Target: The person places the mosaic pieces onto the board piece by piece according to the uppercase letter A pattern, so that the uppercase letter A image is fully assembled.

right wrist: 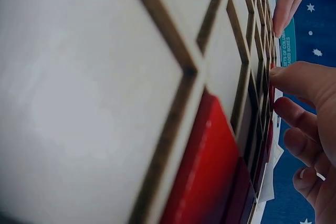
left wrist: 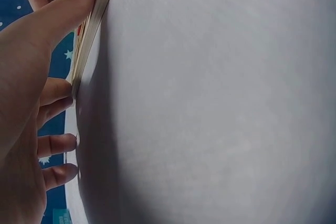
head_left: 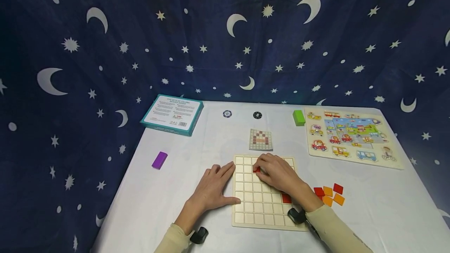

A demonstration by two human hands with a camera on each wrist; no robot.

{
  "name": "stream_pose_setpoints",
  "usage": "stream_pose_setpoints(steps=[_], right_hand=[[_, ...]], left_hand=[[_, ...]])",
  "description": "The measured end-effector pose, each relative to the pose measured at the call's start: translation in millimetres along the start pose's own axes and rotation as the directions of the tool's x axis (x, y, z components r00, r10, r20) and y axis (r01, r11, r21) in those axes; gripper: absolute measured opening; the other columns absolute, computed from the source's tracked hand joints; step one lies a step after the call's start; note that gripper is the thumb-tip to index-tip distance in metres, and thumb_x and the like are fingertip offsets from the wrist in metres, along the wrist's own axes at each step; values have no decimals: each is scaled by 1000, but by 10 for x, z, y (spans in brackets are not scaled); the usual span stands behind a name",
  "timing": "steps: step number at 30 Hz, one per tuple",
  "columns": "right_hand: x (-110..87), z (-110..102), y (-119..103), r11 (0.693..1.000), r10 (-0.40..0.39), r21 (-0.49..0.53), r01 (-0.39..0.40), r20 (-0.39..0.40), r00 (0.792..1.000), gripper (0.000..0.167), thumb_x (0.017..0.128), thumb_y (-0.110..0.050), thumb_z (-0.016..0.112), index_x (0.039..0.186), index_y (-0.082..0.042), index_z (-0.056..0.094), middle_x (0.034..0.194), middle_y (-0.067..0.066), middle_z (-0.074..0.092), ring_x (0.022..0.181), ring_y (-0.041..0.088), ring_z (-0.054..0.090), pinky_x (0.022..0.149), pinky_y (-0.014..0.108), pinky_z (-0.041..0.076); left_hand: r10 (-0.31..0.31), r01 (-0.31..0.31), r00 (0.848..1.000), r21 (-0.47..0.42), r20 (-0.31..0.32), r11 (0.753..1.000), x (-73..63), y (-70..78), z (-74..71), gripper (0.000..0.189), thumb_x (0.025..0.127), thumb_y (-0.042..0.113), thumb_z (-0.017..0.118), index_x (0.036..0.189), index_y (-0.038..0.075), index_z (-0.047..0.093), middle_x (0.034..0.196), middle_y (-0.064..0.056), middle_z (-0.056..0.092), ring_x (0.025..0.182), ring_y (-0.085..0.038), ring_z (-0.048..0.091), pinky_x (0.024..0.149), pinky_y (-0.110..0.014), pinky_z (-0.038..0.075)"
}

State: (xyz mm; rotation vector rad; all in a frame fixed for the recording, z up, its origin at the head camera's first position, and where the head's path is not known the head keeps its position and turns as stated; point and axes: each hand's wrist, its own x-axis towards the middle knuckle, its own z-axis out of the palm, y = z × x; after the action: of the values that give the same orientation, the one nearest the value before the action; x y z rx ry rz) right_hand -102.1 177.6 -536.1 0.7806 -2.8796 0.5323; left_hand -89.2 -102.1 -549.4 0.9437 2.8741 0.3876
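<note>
A wooden grid board (head_left: pixel 248 196) lies on the table in front of the person. My right hand (head_left: pixel 277 173) reaches over its upper part, fingertips and thumb pinching a small red square tile (head_left: pixel 256 170) at one of the upper cells. The right wrist view has the thumb (right wrist: pixel 294 80) right at that tile. Another red tile (head_left: pixel 286 198) sits in a cell near the right wrist; the hand hides neighbouring cells. My left hand (head_left: pixel 212 188) rests at the board's left edge, its fingers extended and the thumb (left wrist: pixel 73 6) touching the rim.
Loose red tiles (head_left: pixel 338 188) and orange tiles (head_left: pixel 339 199) lie right of the board. Behind it is a patterned grid card (head_left: pixel 260 146). Farther out are a vehicle puzzle (head_left: pixel 316 155), a green block (head_left: pixel 299 118), a teal-edged box (head_left: pixel 168 114), a purple block (head_left: pixel 159 160) and two round chips (head_left: pixel 227 114).
</note>
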Motion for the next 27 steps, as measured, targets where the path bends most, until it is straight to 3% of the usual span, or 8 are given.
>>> stream_pose_setpoints(steps=[8,16,22,27], right_hand=[[-118,-118,19,999,53,-5,-53,-3,999,8,97,-25,79,104,-27,78,107,-9,71,96,11,62,87,38,55],[-434,-308,233,988,148,-31,-149,-21,989,14,94,-30,82,106,-24,77,111,-4,73,98,15,64,88,43,56],[-810,-491,513,967,245,-57,-248,-45,968,15,95,-27,81,108,-21,77,110,-1,73,100,22,70,88,50,56],[-1155,-690,698,934,351,-56,-354,-49,935,19,91,-23,84,108,-16,77,111,5,74,101,29,69,93,59,55]], left_hand=[[1,-1,1000,19,-1,1000,0,4,-5,115,79,84,71,169,22,34,173,5,39,126,-20,50,95,-38,42],[13,-13,1000,13,-19,1000,5,9,1,115,78,82,74,168,20,37,172,3,42,124,-21,51,91,-36,42],[18,-17,999,23,-28,1000,2,8,4,114,78,82,74,167,19,39,171,2,43,123,-20,51,91,-37,42],[7,-7,1000,18,-5,1000,0,8,-1,114,79,83,73,168,20,37,172,3,41,125,-21,51,93,-38,42]])
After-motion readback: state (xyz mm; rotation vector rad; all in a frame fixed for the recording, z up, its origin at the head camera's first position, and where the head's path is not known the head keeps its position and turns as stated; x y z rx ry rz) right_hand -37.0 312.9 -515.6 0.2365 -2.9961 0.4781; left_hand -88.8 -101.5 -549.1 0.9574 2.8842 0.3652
